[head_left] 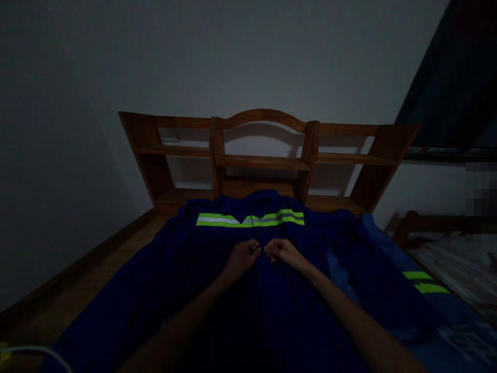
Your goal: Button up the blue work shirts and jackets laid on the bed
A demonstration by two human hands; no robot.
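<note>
A dark blue work jacket [166,269] lies spread out, front side up, with its collar toward the wooden headboard. Across its chest runs a yellow-green and silver reflective band [277,219], split at the front opening. Just below that band, my left hand [244,255] is closed with thumb and forefinger pinched at the edge of the front opening. My right hand [283,253] is close beside it, fingers curled and pinched at the other side of the opening. Dim light hides the exact bit of cloth between the fingertips.
A wooden headboard with shelves [264,163] stands against the wall behind the jacket. Lighter blue cloth [430,342] lies under the right sleeve. A pale cable [42,349] curves at lower left. A dark curtain [454,88] hangs at upper right, above another wooden frame [430,224].
</note>
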